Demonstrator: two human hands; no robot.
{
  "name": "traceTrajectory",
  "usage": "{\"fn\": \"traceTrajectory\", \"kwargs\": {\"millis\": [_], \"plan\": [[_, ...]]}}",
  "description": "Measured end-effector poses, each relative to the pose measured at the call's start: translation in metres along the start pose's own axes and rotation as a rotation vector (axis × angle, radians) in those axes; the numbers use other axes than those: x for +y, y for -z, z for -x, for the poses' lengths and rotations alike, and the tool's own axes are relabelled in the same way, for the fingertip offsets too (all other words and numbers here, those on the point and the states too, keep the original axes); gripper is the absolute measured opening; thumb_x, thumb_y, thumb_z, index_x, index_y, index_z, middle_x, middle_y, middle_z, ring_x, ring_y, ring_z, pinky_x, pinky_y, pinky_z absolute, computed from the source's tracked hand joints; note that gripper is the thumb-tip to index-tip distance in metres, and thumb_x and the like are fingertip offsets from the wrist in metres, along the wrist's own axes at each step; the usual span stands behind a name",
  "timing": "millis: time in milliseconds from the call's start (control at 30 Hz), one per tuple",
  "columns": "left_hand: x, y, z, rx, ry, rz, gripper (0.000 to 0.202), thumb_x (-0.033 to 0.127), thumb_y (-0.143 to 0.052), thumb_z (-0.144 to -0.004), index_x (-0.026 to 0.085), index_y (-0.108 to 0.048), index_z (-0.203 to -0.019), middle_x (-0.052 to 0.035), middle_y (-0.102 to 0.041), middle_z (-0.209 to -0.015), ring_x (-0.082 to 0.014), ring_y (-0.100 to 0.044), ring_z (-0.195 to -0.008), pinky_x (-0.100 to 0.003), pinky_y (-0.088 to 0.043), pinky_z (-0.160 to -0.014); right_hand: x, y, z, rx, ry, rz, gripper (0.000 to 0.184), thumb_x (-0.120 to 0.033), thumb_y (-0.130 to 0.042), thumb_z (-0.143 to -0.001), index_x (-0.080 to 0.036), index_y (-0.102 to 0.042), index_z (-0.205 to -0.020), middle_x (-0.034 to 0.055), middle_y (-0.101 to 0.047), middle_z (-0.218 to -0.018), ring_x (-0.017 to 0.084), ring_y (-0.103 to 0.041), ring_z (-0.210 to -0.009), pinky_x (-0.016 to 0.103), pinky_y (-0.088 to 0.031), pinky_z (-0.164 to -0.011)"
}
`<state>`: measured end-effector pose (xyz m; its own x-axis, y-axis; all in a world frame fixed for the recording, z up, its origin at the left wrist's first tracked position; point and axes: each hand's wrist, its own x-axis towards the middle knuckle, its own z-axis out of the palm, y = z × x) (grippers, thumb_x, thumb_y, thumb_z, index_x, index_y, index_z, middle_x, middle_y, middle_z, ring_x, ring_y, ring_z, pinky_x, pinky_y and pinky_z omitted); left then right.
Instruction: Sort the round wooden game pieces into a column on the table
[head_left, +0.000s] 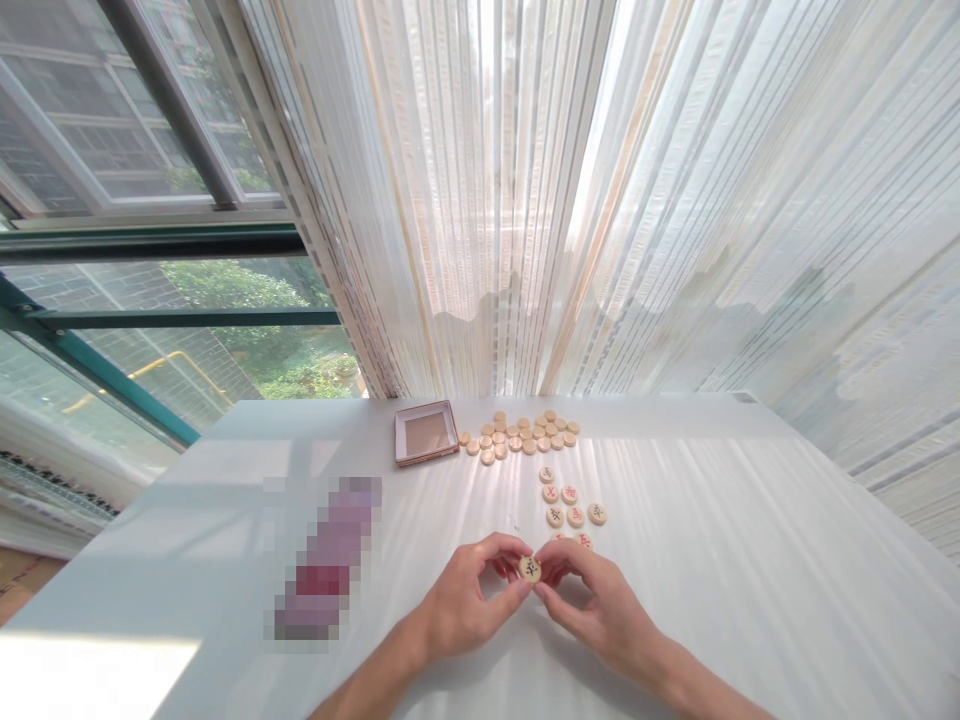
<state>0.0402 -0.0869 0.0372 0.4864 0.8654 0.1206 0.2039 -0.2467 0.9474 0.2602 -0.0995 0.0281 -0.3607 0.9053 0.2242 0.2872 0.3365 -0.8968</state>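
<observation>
Between both hands is a round wooden Chinese chess piece (529, 569) with a black character facing up. My left hand (474, 590) pinches it from the left with thumb and fingers. From the right, my right hand (592, 600) has thumb and fingers closed on the same piece. Just beyond the hands lie several loose chess pieces (575, 517) with red or black characters showing. Two red-marked pieces (583, 541) are partly covered by my right hand. Farther back sits a cluster of chess pieces (529, 446) whose tops look plain from here.
An open shallow box (426, 434) rests near the far edge of the white table (720, 560), left of the cluster. A pixelated, blurred strip (326, 560) lies on the left side. Striped sheer curtains (495, 200) hang behind the table, and a window (150, 250) is at left.
</observation>
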Motion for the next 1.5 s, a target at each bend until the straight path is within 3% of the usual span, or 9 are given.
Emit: {"fn": "traceTrajectory", "kwargs": {"millis": [400,833,1200,1500], "plan": [[-0.0025,-0.0006,0.0005,0.004,-0.009,0.022,0.020,0.032,-0.066,-0.099,0.018,-0.064,-0.113,-0.0076,-0.072,-0.103,-0.0205,-0.069,-0.092,-0.033,-0.058,-0.089,-0.0045,0.0013,0.0009,-0.009,0.008,0.008,0.016,-0.036,-0.061,-0.101,-0.022,-0.067,-0.106,0.0070,-0.074,-0.095,0.020,-0.070,-0.084,0.033,-0.060,-0.081],[-0.0006,-0.0025,0.0003,-0.008,-0.064,0.001,0.018,0.024,-0.066,-0.097,0.018,-0.064,-0.114,-0.0070,-0.075,-0.101,-0.0196,-0.071,-0.088,-0.032,-0.059,-0.084,-0.0052,0.0021,0.0031,-0.037,-0.001,-0.034,0.016,-0.031,-0.053,-0.104,-0.022,-0.065,-0.110,0.0072,-0.074,-0.100,0.021,-0.071,-0.088,0.034,-0.059,-0.082],[-0.0036,-0.0043,0.0011,-0.018,-0.037,-0.015,0.022,0.024,-0.068,-0.094,0.019,-0.066,-0.116,-0.0061,-0.077,-0.099,-0.0188,-0.072,-0.085,-0.031,-0.060,-0.083,-0.0080,0.0015,0.0024,-0.046,-0.041,-0.038,0.020,-0.039,-0.052,-0.105,-0.022,-0.064,-0.104,0.0050,-0.073,-0.093,0.019,-0.069,-0.079,0.030,-0.057,-0.073],[-0.0045,-0.0051,0.0013,-0.019,-0.039,-0.032,0.023,0.021,-0.069,-0.093,0.020,-0.066,-0.116,-0.0047,-0.077,-0.099,-0.0176,-0.072,-0.083,-0.030,-0.060,-0.082,-0.0038,0.0014,0.0013,-0.069,-0.064,-0.040,0.016,-0.036,-0.055,-0.104,-0.022,-0.062,-0.104,0.0027,-0.072,-0.087,0.018,-0.067,-0.074,0.028,-0.053,-0.069]]}}
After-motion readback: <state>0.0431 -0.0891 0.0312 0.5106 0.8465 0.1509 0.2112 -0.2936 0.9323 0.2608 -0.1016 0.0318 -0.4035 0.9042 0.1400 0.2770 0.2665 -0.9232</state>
